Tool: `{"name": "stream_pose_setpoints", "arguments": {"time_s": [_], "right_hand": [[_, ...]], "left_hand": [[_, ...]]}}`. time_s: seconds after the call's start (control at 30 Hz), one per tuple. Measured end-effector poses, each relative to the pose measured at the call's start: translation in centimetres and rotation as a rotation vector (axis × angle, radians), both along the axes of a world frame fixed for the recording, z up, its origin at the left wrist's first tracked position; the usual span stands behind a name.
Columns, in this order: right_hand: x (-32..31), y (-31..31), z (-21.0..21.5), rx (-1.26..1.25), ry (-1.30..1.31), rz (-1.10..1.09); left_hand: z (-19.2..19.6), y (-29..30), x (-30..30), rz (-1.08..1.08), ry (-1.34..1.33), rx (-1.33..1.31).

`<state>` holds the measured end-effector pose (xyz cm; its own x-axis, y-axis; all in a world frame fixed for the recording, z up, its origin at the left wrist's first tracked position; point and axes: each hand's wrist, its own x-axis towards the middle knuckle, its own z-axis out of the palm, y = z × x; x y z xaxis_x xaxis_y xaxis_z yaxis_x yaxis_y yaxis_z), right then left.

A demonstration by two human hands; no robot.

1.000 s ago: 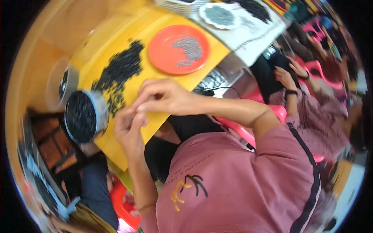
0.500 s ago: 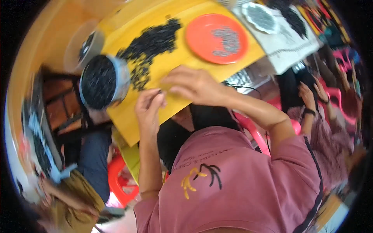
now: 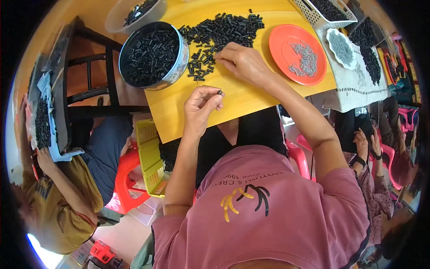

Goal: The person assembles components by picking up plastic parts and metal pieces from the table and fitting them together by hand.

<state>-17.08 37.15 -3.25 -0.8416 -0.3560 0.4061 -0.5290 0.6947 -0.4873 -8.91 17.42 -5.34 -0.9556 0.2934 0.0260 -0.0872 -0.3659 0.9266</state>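
Note:
My left hand [image 3: 202, 106] hovers over the yellow table [image 3: 233, 101] and pinches one small black plastic piece [image 3: 219, 93] between thumb and fingers. My right hand [image 3: 239, 62] rests on the table at the edge of a heap of small black pieces [image 3: 219, 33], its fingertips touching them. To the left of the heap stands a round tin [image 3: 152, 56] full of the same black pieces. An orange plate [image 3: 297, 54] with small grey metal parts lies to the right of my right hand.
A small white dish of grey parts [image 3: 341, 48] and a white basket of black pieces [image 3: 329, 11] sit at the far right on a grey cloth. A clear bowl [image 3: 134, 13] is far left. A yellow crate [image 3: 150, 157] and red stool [image 3: 125, 179] stand below. Other people sit left and right.
The view has swung so the table sits more upright. My hands have parted: the right reached forward to the black heap, the left stayed back pinching one piece.

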Motion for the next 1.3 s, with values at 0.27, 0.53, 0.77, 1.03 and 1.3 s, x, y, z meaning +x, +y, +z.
{"name": "stream_pose_setpoints", "arguments": {"time_s": [0.27,0.53,0.77,1.03,1.3], "right_hand": [[0.2,-0.4,0.7,0.243,-0.108,-0.009],[0.0,-0.2,0.4,0.183,-0.023,0.02],[0.2,-0.8,0.2,0.209,-0.041,-0.039],[1.9,0.8,-0.3,0.057,-0.026,-0.06],[5.4,1.4,2.5,-0.868,-0.777,0.021]], "left_hand": [[0.1,-0.1,-0.1,-0.015,-0.012,-0.01],[-0.1,-0.1,-0.2,-0.011,0.0,-0.013],[-0.2,-0.1,0.0,-0.009,-0.005,-0.006],[0.0,0.1,-0.1,-0.003,-0.022,0.02],[0.9,0.7,0.1,0.053,-0.031,0.018]]}}
